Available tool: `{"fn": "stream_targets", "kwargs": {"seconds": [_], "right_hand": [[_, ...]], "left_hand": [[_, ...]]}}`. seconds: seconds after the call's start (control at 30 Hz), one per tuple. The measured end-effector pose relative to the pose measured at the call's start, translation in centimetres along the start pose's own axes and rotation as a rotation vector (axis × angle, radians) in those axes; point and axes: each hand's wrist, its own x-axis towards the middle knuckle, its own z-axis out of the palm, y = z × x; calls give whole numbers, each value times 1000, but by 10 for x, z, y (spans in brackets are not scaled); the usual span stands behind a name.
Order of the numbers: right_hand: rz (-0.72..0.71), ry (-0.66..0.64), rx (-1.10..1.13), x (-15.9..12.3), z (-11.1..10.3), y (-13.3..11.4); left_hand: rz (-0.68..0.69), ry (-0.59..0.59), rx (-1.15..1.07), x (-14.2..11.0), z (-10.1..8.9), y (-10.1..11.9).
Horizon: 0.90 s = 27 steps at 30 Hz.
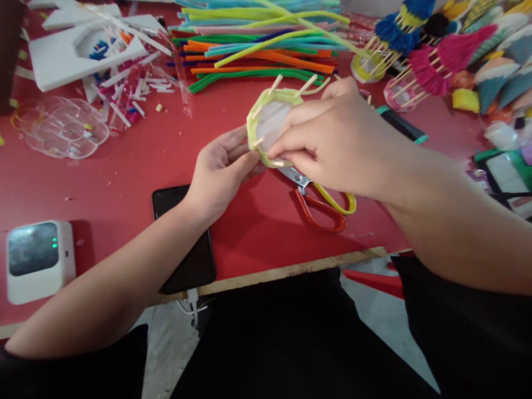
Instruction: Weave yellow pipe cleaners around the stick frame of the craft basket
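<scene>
A small round base [272, 119] with a white floor and a yellow-green pipe cleaner around its rim is held above the table, tilted toward me. Several short wooden sticks [306, 85] stand up from the rim. My left hand [222, 169] grips the lower left edge, thumb in front and fingers behind. Over the right side, my right hand [328, 133] has its fingers pinched together at the rim; its fingertips partly hide the inside. A loose yellow-green end sticks out near that hand's knuckles. Below the base lie scissors [305, 185] with one red and one yellow handle.
Bundled coloured pipe cleaners [257, 50] lie at the back. White foam pieces [87, 47] and a clear flower-shaped tray [62, 127] are at left. A black phone [195, 260] and a white device [39, 263] lie nearer. Finished-looking stick-and-yarn pieces [440, 66] stand back right.
</scene>
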Motion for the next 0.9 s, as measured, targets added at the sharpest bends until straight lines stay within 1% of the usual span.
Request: {"fn": "stream_targets", "kwargs": {"seconds": [0.13, 0.23, 0.43, 0.6, 0.77, 0.9], "right_hand": [[-7, -12, 42, 0, 2, 0], [30, -23, 56, 0, 1, -1], [45, -62, -23, -1, -5, -8], [87, -92, -71, 0, -5, -13], [56, -137, -200, 0, -7, -16], [30, -132, -206, 0, -9, -17]], "left_hand": [[-3, 36, -6, -1, 1, 1], [-5, 44, 5, -1, 1, 3], [-8, 45, 20, -2, 1, 3], [19, 42, 7, -3, 1, 1], [11, 38, 18, -2, 0, 1], [-9, 39, 11, -2, 2, 3]]}}
